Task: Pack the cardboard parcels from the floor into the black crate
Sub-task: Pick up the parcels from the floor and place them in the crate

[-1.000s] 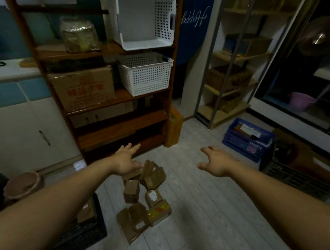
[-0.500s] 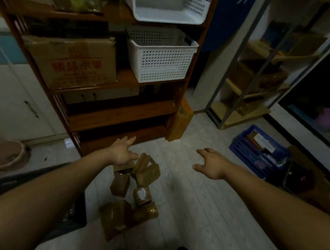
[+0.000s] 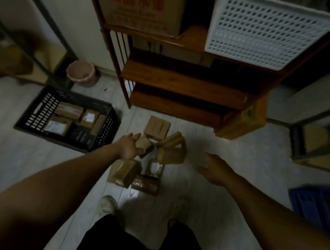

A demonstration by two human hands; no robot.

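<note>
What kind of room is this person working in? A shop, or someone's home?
Probably a small storeroom or packing area, perhaps behind a shop. A wooden shelf unit holds a printed carton and a white basket, small cardboard parcels lie on the floor, and a black crate is already partly filled.

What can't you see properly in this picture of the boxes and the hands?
- Head view, left hand: blur and dim light hide whether its fingers grip the small parcel beside them.
- Right hand: fingertips smeared by motion.
- Black crate: labels on the parcels inside are too blurred to read.
- Cardboard box on the shelf: its top is cut off by the picture's upper edge.
- Blue crate: cut off by the right edge.
</note>
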